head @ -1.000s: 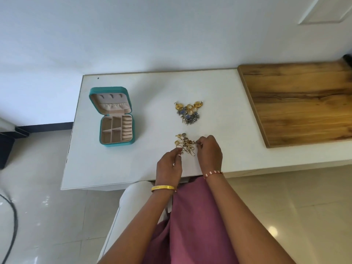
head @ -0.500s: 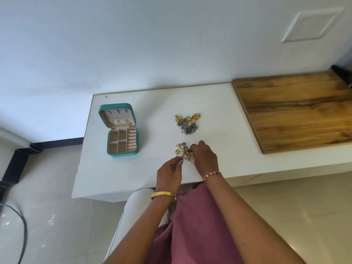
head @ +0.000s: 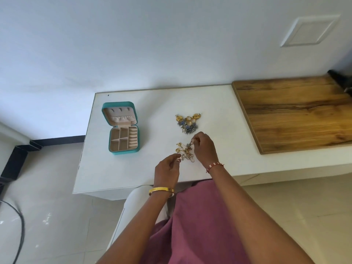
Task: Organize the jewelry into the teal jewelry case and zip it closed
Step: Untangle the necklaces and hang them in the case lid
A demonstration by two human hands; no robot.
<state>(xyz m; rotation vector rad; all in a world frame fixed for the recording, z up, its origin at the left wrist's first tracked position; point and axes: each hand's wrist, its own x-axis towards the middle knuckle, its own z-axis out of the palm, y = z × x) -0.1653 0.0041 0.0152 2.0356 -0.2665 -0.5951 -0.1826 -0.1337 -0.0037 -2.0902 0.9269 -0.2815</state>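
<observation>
The teal jewelry case [head: 133,151] lies open on the left of the white table, its beige compartments bare. A tangle of gold chains and earrings [head: 183,151] lies near the front edge. My right hand [head: 204,149] pinches a small piece at the tangle's far side. My left hand [head: 167,169] pinches the chain at its near left edge. A second cluster of gold and blue jewelry [head: 187,123] sits further back, untouched.
The white table [head: 152,103] stands against a white wall. A wooden board [head: 293,109] covers its right part. A dark object [head: 342,80] shows at the far right edge. A black cable [head: 20,225] lies on the tiled floor at left.
My right hand has reached further over the gold tangle and taken a small piece at its far side. The left hand stays at the near edge. The camera view has tilted up.
</observation>
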